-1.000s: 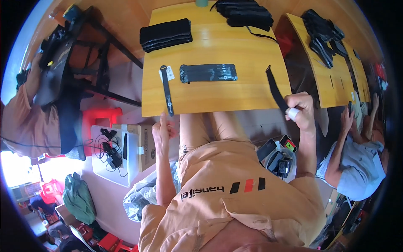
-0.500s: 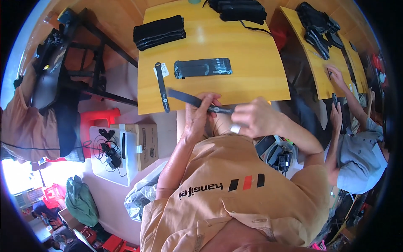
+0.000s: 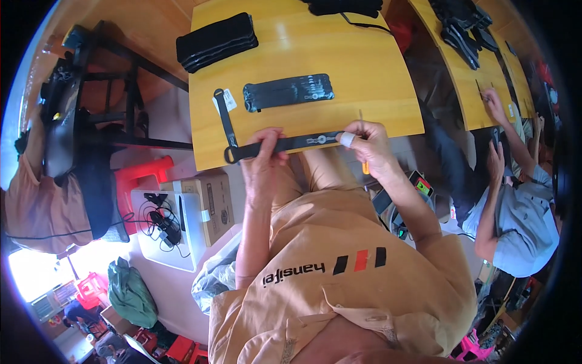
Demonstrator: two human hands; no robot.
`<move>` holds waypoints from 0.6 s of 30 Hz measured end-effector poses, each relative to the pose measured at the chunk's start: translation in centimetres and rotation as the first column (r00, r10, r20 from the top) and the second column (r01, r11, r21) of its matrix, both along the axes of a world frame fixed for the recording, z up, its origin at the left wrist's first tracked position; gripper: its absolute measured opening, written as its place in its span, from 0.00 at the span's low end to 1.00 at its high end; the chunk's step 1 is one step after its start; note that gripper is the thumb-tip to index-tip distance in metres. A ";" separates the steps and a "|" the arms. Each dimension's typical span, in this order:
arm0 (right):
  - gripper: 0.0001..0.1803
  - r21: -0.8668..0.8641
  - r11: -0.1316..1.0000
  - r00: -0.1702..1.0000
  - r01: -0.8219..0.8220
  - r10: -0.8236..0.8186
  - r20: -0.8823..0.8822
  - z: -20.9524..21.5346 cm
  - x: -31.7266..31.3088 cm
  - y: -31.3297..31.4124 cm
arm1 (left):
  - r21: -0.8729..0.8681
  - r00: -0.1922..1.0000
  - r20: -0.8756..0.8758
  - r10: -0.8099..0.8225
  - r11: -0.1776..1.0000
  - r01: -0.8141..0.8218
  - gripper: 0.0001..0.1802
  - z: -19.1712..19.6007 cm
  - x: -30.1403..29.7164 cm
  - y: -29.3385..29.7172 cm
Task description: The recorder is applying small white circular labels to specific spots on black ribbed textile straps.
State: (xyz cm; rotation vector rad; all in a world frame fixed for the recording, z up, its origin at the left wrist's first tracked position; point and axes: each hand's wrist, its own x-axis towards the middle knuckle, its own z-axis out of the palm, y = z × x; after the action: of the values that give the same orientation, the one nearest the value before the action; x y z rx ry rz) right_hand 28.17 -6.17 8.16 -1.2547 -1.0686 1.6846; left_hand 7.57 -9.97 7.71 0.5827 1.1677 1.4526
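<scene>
A black strap (image 3: 303, 142) with white print and a ring at its left end stretches across the table's near edge. My left hand (image 3: 265, 148) is closed around it close to the ringed end. At the other end, my right hand (image 3: 371, 145) pinches the strap and also has a thin tool with an orange handle (image 3: 365, 167) in it; its exact kind is unclear. A white band wraps one right finger. Another black strap (image 3: 225, 118) lies on the table beside a white label (image 3: 228, 100). Further in lies a flat black printed piece in shiny wrapping (image 3: 288, 92).
Stacked black pieces (image 3: 217, 42) lie at the far left of the yellow table (image 3: 376, 79), more black items (image 3: 345, 7) at its far edge. A white bin with cables (image 3: 167, 224) and a cardboard box (image 3: 216, 200) stand left. Another person (image 3: 518, 218) works at the right.
The strap has swung from slanting to nearly level, its ringed end now over the lying strap. My right hand has moved up and right; the orange-handled tool now shows in it.
</scene>
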 end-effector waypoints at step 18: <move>0.03 0.065 0.985 0.974 0.161 -0.170 0.152 -4.5 -0.5 6.6 | -0.170 0.948 -0.304 -0.095 0.985 0.044 0.09 -4.4 -6.7 5.8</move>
State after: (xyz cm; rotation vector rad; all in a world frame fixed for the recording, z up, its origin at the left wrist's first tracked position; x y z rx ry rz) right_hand 27.67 0.48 3.66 -1.4207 -1.0615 1.4431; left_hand 0.82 -4.15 3.34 0.7509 1.4810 1.2200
